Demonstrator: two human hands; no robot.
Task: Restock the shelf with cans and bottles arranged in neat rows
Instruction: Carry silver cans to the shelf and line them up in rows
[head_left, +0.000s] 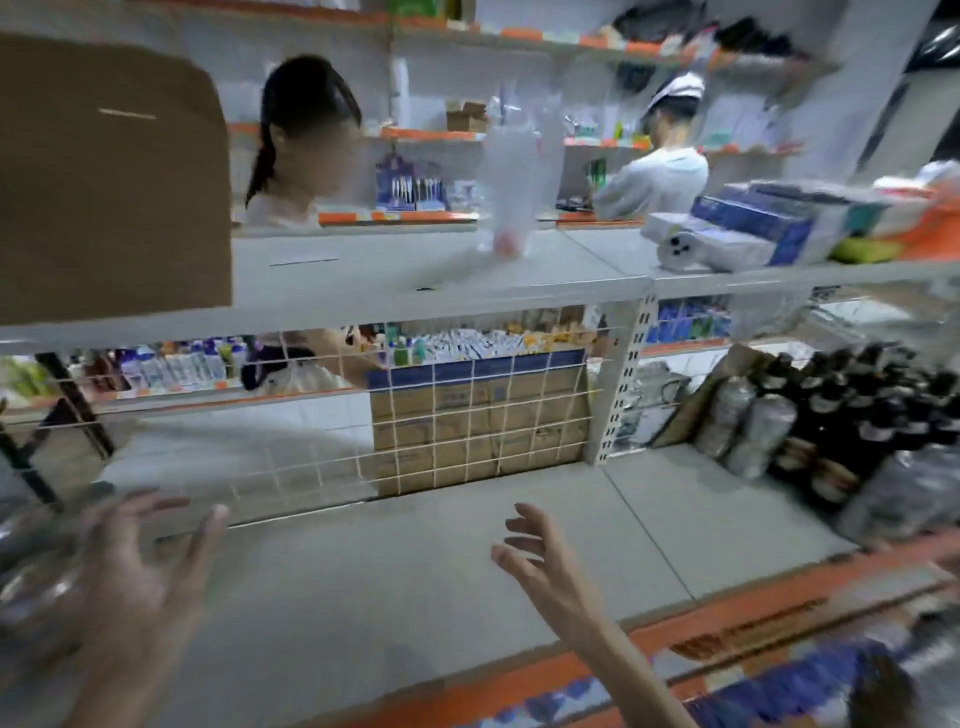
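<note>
A grey shelf board (415, 571) with an orange front strip lies before me, backed by a white wire grid. My left hand (135, 571) hovers over its left end with fingers spread, holding nothing. My right hand (540, 561) reaches over the middle of the board, fingers loosely curled and empty. At the board's right end stand several dark bottles (872, 415) and silver-wrapped cans (748, 426) in rows. A blurred clear glassy object (36, 571) sits at the far left beside my left hand.
The shelf above (363, 280) carries a brown cardboard box (104, 176) at left, a blurred clear plastic bottle (511, 182) in the middle and packaged goods (769, 228) at right. Behind the grid stand a carton (478, 415) and two people in the far aisle.
</note>
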